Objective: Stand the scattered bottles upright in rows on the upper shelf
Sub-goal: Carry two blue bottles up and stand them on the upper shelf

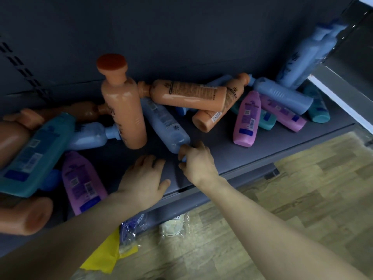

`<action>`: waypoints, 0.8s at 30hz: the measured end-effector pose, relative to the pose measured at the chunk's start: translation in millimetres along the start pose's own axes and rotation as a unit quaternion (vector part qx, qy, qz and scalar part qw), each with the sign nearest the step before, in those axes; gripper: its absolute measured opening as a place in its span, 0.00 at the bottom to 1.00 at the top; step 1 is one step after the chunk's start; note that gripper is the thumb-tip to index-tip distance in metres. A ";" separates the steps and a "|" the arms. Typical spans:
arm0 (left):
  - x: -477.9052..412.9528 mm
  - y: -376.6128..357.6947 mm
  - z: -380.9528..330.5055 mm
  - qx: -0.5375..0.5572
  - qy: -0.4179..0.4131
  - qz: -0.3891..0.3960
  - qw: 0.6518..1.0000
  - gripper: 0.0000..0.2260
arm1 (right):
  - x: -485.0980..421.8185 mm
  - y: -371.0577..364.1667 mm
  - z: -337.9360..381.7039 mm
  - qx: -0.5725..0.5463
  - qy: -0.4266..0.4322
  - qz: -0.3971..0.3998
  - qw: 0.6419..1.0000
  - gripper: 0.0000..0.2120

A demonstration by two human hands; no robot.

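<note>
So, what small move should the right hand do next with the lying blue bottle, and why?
Probably draw the blue bottle toward the shelf edge before standing it. The right hand pinches its near end; its far end is tucked beside the standing orange bottle, which might topple.

We see smooth, glossy plastic bottles: an upright orange bottle [123, 110] catching highlights and a blue bottle [167, 126] with a printed label. The shelf [282, 142] looks like matt grey painted metal. Below are a wood-grain floor [302, 199] and crinkled clear plastic wrappers [131, 229].
</note>
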State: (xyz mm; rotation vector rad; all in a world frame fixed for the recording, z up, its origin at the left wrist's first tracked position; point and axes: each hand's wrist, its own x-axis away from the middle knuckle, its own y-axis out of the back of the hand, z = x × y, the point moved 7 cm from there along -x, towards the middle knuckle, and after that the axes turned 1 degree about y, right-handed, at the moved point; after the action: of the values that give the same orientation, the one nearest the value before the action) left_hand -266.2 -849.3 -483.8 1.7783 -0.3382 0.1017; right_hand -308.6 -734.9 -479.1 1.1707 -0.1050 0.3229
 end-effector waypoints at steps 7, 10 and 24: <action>5.4 1.5 -0.3 -0.016 0.005 0.013 1.000 0.25 | 12.7 12.2 -0.7 -0.140 0.004 -0.064 0.988 0.09; 7.3 3.1 -1.4 -0.029 0.008 0.016 0.999 0.24 | 16.4 22.5 -6.8 -0.236 -0.026 -0.085 0.968 0.09; 21.0 11.4 -20.7 -0.078 0.003 0.023 0.997 0.24 | 36.8 33.4 -35.2 -0.442 -0.147 -0.154 0.871 0.05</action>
State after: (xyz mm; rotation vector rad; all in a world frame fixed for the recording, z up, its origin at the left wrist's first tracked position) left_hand -247.1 -835.2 -463.0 1.6162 -0.3716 0.1107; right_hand -286.8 -683.8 -454.1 0.2957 -0.2945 -0.1952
